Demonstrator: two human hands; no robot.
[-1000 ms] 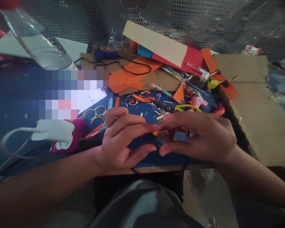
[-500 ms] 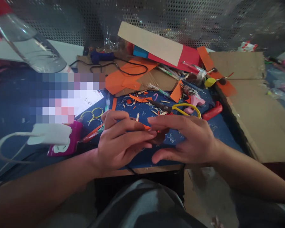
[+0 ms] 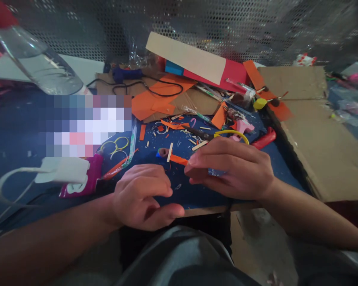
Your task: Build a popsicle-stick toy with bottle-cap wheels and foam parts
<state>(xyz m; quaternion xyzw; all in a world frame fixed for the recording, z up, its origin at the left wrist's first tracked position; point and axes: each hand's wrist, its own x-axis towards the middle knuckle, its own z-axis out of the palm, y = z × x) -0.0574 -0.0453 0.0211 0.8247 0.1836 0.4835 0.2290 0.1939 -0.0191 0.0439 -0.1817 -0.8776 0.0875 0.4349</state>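
Note:
My right hand (image 3: 229, 169) pinches an orange paper strip (image 3: 179, 159) between thumb and fingers. A short pale wooden stick (image 3: 170, 152) crosses the strip's far left end. Apart from it, to the lower left, my left hand (image 3: 143, 197) is open and holds nothing, its thumb and curled fingers separated. Past the stick shows a small brown and blue rolled piece (image 3: 162, 152); whether it touches the stick I cannot tell. Just beyond my right hand lie scissors with yellow handles (image 3: 232, 132), partly hidden by its knuckles.
Paper scraps and shavings litter the blue tabletop (image 3: 179, 194). A blue glue gun (image 3: 127, 74) with a black cord lies behind, near orange paper (image 3: 155, 97). At left are a water bottle (image 3: 53, 69) and a white charger (image 3: 62, 169); cardboard (image 3: 310, 147) covers the right.
My left hand has let go of the orange piece and drawn back toward me, opening. My right fingers have closed on the strip, and the stick now shows fully.

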